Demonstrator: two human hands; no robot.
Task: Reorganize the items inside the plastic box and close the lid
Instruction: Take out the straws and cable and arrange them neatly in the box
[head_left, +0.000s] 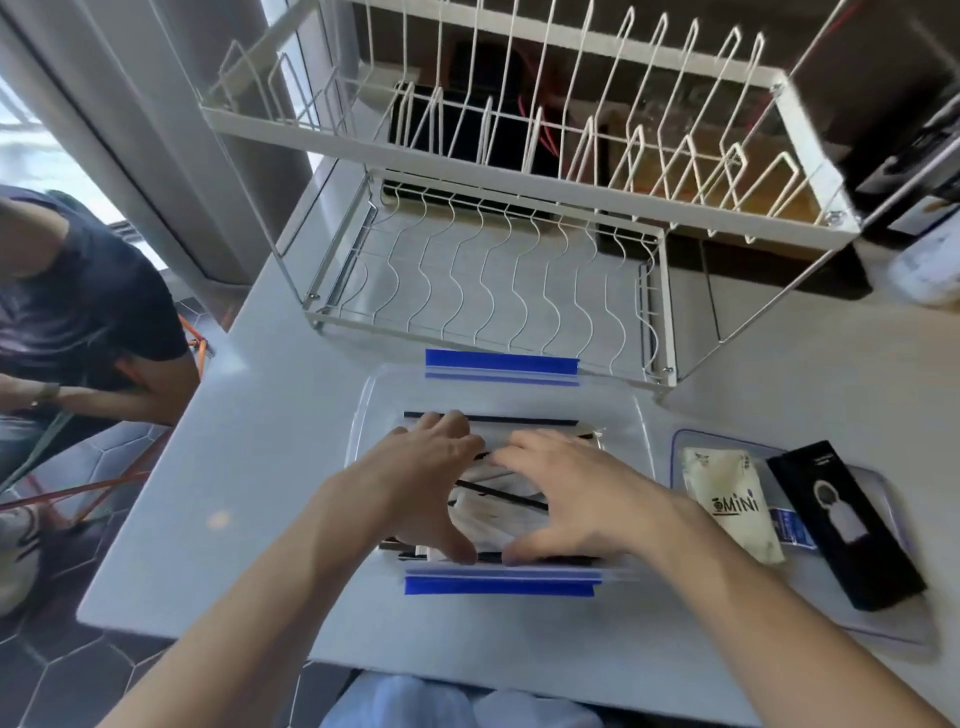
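Clear plastic box, two splayed hands pressing packets, one lid, two packages.

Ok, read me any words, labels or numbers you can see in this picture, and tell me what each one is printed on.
"MINI": on the cream packet, lying on the box lid to the right of the clear plastic box.
Small print at the top of the cream packet: too blurred to read.
Small text at the top of the black carton: too small to read.
Blue label between packet and carton: unreadable.
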